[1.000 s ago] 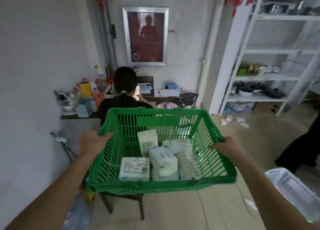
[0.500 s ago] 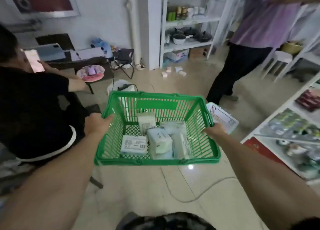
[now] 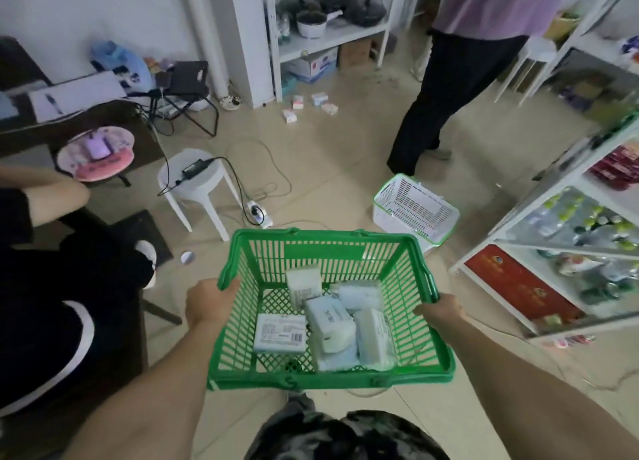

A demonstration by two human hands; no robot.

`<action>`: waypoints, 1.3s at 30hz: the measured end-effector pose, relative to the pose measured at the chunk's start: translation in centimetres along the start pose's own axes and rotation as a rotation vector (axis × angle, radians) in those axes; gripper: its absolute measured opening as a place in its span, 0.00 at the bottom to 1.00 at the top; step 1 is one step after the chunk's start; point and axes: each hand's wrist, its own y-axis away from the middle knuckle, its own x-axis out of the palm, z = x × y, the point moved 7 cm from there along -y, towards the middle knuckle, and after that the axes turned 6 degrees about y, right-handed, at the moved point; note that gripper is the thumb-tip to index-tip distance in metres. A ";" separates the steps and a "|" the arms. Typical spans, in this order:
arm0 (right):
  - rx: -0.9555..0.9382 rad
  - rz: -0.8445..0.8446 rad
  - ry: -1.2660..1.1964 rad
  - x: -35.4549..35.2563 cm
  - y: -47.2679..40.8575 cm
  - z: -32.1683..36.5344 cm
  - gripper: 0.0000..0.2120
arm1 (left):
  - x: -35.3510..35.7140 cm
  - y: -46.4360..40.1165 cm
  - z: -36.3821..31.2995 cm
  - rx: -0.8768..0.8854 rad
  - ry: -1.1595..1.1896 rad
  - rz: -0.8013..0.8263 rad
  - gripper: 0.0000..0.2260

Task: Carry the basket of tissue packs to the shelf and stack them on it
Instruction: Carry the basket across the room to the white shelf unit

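We seem to stand in a small shop or a mock one. At the right of the frame a white shelf holds bottled drinks and red packets; at the top another shelf carries pots. Two shopping baskets, green and white, sit lower centre.

We hold the green basket above the floor, left hand gripping its left rim, right hand its right rim. Tissue packs lie jumbled inside. A white basket sits on the floor just beyond, near a shelf at right. A white stool stands at left.
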 end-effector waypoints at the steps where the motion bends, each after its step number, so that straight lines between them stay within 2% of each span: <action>1: 0.003 -0.008 0.003 0.0 -0.6 1.0 0.13 | -0.2 -1.2 -1.0 0.003 0.006 -0.003 0.26; 6: 0.020 0.002 -0.058 0.0 -3.8 6.0 0.14 | -0.7 -8.0 -6.9 0.071 0.012 -0.029 0.24; 10: 0.044 -0.002 -0.122 -1.4 -8.1 9.8 0.14 | 0.5 -13.1 -11.8 0.087 0.004 -0.025 0.27; 14: 0.049 -0.007 -0.120 -3.3 -14.0 13.9 0.13 | 2.6 -17.7 -17.7 0.140 -0.017 -0.056 0.25; 23: -0.011 0.002 -0.061 -8.9 -26.0 23.8 0.12 | 6.2 -26.7 -27.3 0.093 0.014 -0.070 0.23; 33: -0.038 0.090 0.021 -8.2 -36.4 34.4 0.13 | 8.9 -39.2 -33.7 0.036 -0.031 -0.051 0.27; 39: -0.054 0.044 0.075 -10.0 -42.7 44.4 0.10 | 9.8 -48.9 -38.9 0.031 0.014 -0.037 0.25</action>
